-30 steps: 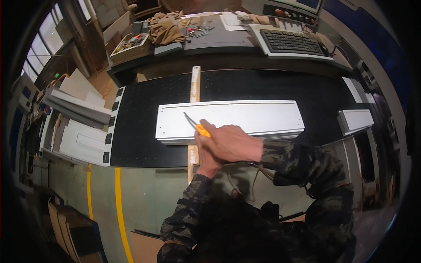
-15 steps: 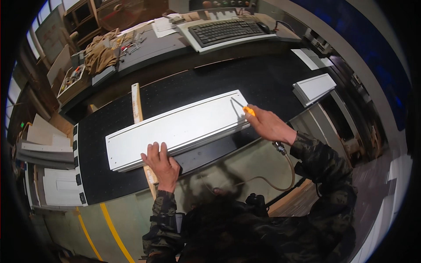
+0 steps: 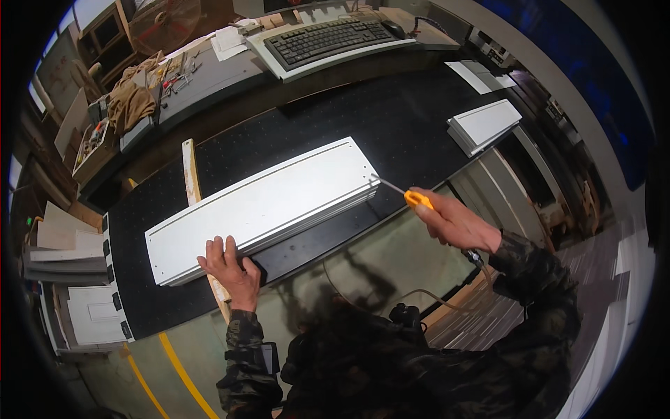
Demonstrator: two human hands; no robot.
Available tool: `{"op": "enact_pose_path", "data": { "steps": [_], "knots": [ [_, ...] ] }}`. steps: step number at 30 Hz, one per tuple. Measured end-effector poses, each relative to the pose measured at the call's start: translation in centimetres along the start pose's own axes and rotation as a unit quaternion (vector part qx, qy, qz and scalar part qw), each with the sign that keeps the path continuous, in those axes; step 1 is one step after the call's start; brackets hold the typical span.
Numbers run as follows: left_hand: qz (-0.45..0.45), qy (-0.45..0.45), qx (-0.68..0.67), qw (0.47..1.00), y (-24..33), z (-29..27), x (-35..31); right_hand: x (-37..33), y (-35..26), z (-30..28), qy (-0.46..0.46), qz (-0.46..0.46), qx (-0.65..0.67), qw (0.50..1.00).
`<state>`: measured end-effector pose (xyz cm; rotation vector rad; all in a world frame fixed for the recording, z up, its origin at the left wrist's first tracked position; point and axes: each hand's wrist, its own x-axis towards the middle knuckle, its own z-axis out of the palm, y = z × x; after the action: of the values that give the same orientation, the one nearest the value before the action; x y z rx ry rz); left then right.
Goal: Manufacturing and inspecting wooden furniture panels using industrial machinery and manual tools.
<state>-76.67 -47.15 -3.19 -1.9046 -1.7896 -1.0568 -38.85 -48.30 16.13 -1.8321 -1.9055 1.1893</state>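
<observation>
Black and speckled with tiny dots, the long table (image 3: 279, 133) runs aslant from lower left to upper right. Behind it stands a raised grey desk (image 3: 222, 73), carrying a crumpled brown cloth (image 3: 130, 106) toward its left end and a black keyboard (image 3: 324, 43) on a pale tray farther right.

On the table, left of the middle and close to the near edge, lies a neat stack of long white boards (image 3: 258, 206). A narrow wooden strip (image 3: 190, 171) passes beneath the stack, showing at its far and near sides. Well apart to the right, a shorter stack of white boards (image 3: 488, 124) lies by the table's right end.

A thin hose (image 3: 419, 293) loops below the near edge and meets a metal fitting (image 3: 474, 258) under the right hand (image 3: 457, 222). That hand is closed round a yellow-handled tool (image 3: 419, 200). The left hand (image 3: 235, 272), fingers slightly parted and thumb held away, rests its fingertips on the long stack's near edge. From the tool a slim metal tube (image 3: 389, 184) reaches over the top board's right end, beside small holes; I cannot tell whether its tip touches.
</observation>
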Motion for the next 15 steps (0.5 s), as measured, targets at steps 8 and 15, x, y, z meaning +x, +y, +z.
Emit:
{"op": "enact_pose_path", "data": {
  "steps": [8,15],
  "knots": [
    [0.001,-0.004,-0.006,1.000,-0.4,-0.4,-0.1,0.0,1.0,-0.7,-0.050,-0.014,-0.002,0.999],
    [-0.013,-0.055,-0.017,0.998,0.6,-3.5,1.4,2.7,-1.2,2.6,-0.122,-0.073,-0.005,0.990]
  ]
}}
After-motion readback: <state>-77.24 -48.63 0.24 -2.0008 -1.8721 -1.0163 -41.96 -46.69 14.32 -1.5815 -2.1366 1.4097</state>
